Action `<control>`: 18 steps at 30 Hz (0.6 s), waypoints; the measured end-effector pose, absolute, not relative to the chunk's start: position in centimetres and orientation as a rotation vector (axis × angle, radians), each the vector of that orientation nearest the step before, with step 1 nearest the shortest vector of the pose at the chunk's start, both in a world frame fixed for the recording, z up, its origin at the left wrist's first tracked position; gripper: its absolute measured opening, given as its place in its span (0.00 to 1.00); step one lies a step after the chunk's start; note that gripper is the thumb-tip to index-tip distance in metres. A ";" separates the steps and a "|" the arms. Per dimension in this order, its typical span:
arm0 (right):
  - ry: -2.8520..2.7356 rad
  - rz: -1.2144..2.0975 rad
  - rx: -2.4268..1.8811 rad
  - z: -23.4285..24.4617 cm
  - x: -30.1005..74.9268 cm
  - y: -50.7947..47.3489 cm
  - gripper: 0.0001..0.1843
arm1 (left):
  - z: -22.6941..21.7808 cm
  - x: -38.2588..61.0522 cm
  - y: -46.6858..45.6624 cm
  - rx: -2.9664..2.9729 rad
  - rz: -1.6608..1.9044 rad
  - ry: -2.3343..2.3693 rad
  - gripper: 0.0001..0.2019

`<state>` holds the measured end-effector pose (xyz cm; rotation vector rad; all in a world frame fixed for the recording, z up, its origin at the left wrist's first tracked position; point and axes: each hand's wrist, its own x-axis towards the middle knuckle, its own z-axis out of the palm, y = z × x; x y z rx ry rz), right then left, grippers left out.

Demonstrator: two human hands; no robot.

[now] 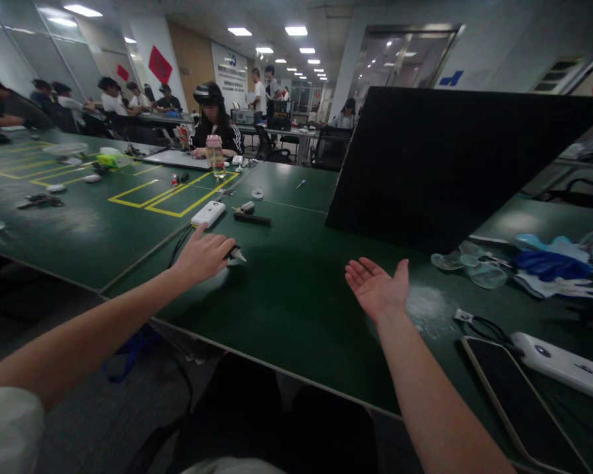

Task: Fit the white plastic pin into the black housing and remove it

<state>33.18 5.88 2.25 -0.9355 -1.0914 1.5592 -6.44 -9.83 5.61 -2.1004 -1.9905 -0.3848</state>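
Observation:
My left hand is palm down above the green table. Its fingers are closed on a small dark object with a pale pointed tip, like a little nozzle bottle; most of it is hidden by the hand. Just beyond the fingertips lies a white power bank with a dark cable. My right hand is held palm up over the table, fingers stretched and thumb apart, with nothing in it. Whitish powder or smears mark the tabletop beside its wrist.
A large black panel stands at the back right. A phone, another white power bank, clear goggles and a blue cloth lie at right. A pink-lidded bottle stands before a seated person.

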 end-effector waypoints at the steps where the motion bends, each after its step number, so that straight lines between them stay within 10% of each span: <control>1: -1.117 1.566 -0.933 2.2 33.1 5.8 0.48 | 5.7 -7.1 -10.0 -2.109 -0.348 -1.996 0.17; 12: -0.989 1.654 -0.923 2.3 33.0 5.4 0.47 | 5.9 -12.2 -10.6 -1.767 -0.431 -2.140 0.15; 18: -0.948 1.698 -0.907 2.6 32.8 4.9 0.45 | 2.3 -13.7 -8.4 -1.136 -1.134 -2.561 0.26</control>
